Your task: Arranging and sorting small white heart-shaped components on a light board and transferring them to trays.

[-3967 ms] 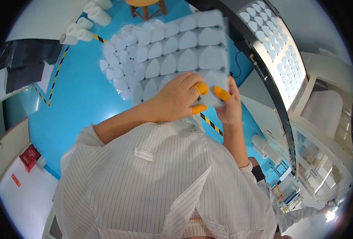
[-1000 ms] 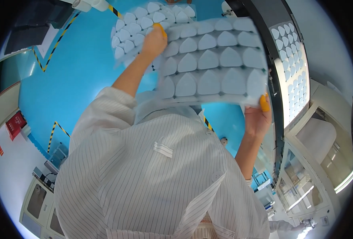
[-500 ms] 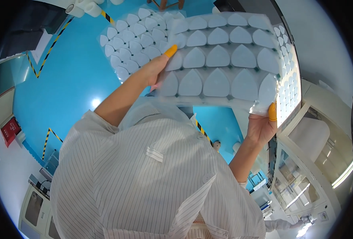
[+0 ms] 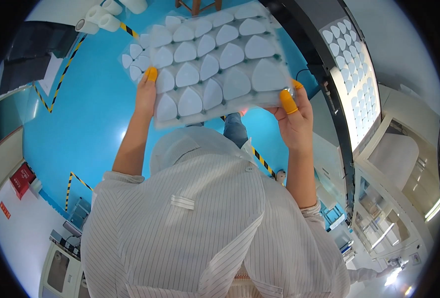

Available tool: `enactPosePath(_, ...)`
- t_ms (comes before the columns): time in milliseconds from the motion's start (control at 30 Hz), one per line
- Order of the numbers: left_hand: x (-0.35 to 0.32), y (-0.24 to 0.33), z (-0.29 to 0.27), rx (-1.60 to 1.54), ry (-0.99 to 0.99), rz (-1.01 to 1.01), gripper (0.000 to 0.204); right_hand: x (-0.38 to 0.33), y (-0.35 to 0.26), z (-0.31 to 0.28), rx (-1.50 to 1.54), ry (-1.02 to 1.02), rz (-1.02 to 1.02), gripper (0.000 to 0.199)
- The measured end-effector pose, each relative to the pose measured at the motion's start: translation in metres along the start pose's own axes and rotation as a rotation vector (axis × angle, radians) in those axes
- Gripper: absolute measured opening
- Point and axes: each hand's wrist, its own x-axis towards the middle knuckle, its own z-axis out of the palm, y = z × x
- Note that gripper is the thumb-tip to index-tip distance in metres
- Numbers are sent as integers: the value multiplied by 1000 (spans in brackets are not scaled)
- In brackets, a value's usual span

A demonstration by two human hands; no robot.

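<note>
Up in front of me is a translucent plastic sheet point(image 4: 207, 92) with rows of white, rounded-triangular pads and small dark green marks between them. My left hand point(image 4: 146, 97) grips its left edge, the thumb in a yellow finger cot lying on top and the other fingers hidden beneath. At the lower right corner, my right hand point(image 4: 295, 116) pinches the sheet; yellow cots cover its thumb and a fingertip. Behind the left side shows part of another padded sheet point(image 4: 133, 60), mostly hidden, and what supports it cannot be made out.
On my right stands a dark-framed, lit panel point(image 4: 350, 102) with similar pads on it. Beyond it is a glass-fronted cabinet point(image 4: 378, 203). White rolls point(image 4: 109, 22) and a wooden stool point(image 4: 196, 6) stand far off. Black-and-yellow tape point(image 4: 67, 64) marks the blue floor.
The held sheet has moved left, away from the lit panel, and tilted so its right side is higher. Both hands moved left with it. The sheet behind is now more covered.
</note>
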Motion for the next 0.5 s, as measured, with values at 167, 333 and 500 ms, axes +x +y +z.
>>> enactPosePath(167, -14, -37, 7, -93, 11, -116, 45, 3, 3, -6, -359, -11, 14, 42)
enactPosePath(333, -6, -43, 6, -17, -85, -160, 49, 10, 20, -4, -203, 47, 63, 46)
enactPosePath(500, -42, 32, 46, 595, -29, 705, 61, 7, 24, 11, -206, 97, 57, 47)
